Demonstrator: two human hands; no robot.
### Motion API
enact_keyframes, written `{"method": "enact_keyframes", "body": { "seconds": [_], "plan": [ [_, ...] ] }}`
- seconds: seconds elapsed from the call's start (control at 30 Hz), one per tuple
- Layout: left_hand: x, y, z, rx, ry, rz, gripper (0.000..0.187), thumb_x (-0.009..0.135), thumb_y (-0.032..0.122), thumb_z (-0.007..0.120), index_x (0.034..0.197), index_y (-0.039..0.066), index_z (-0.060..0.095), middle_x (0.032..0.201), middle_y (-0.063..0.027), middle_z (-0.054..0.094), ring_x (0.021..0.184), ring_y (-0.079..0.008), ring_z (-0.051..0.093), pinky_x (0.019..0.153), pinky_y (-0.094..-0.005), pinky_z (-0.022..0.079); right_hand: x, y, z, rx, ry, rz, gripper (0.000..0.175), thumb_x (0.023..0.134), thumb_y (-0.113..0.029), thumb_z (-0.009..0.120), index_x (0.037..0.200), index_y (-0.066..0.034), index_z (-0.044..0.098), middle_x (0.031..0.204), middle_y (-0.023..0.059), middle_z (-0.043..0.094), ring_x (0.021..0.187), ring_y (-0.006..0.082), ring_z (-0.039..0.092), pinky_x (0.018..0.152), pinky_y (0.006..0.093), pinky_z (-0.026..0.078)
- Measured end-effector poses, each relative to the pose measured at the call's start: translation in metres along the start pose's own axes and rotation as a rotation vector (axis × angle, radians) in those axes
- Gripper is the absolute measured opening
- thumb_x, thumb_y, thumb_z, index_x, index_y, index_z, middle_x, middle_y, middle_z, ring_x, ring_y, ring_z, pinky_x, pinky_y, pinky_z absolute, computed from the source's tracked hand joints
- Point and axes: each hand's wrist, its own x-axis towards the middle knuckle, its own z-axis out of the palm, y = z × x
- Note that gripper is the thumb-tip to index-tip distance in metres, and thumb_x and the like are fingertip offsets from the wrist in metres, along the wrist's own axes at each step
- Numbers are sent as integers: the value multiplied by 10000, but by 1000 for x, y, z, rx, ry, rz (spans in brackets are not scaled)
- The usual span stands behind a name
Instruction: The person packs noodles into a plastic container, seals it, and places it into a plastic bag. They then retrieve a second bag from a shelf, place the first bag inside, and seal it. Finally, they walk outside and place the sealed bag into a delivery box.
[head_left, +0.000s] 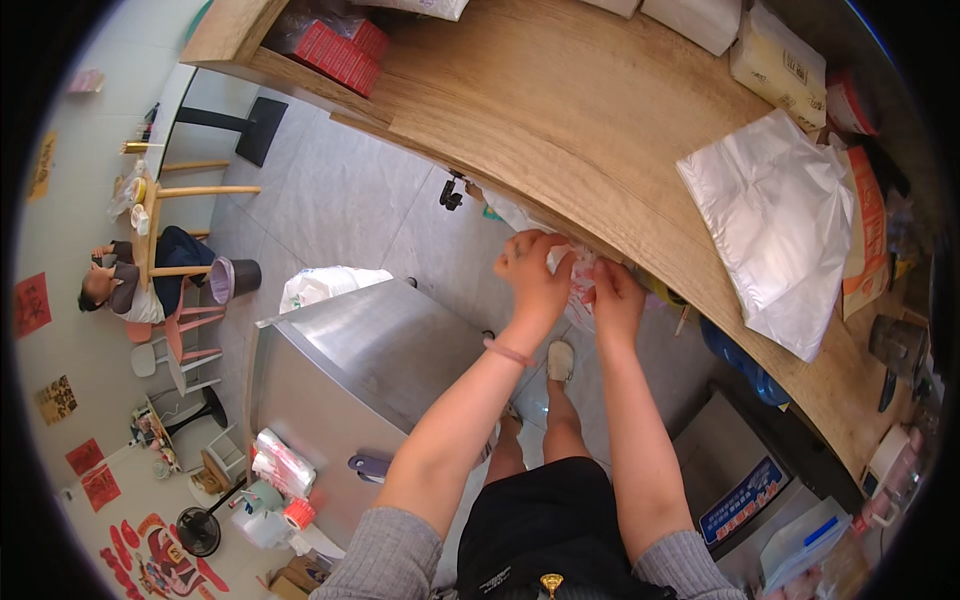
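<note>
Both hands are in front of me, just below the edge of the wooden counter (525, 97). Between them is a thin clear plastic bag with red print (582, 296), crumpled and partly hidden by the fingers. My left hand (536, 274) pinches it from the left between thumb and fingers. On the other side my right hand (619, 292) grips it with bent fingers. A stack of whitish plastic bags (772, 225) lies flat on the counter to the right.
A stainless steel worktop (390, 330) stands at left, with rolled bags (285, 461) on it. Red boxes (337, 56) and a tissue pack (780, 67) sit on the counter. Low at right is a metal appliance (735, 465). A person (127, 281) sits far left.
</note>
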Motion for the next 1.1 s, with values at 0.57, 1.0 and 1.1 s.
{"method": "enact_keyframes", "body": {
  "seconds": [0.57, 1.0, 1.1],
  "plan": [
    [-15, 0, -3, -118, -112, 47, 126, 845, 127, 690, 968, 155, 687, 1055, 12, 657, 1161, -239, 450, 973, -446, 232, 1, 14, -7, -214, 30, -226, 203, 884, -73, 696, 1073, -1, 688, 874, 49, 642, 676, 114, 547, 628, 267, 474],
    [0, -11, -6, -123, -215, 33, 63, 883, 181, 679, 936, 148, 682, 992, 18, 638, 1137, -201, 446, 977, -419, 213, 6, 16, 7, -123, 121, -200, 179, 859, -139, 757, 889, 29, 704, 731, 41, 647, 656, 107, 556, 640, 272, 475],
    [2, -6, -9, -122, -234, 63, 65, 883, 178, 677, 936, 141, 677, 991, 13, 637, 1144, -203, 439, 976, -416, 214, 7, 14, 7, -136, 138, -188, 182, 863, -143, 756, 843, 22, 683, 704, 37, 638, 640, 102, 545, 626, 269, 462]
  ]
}}
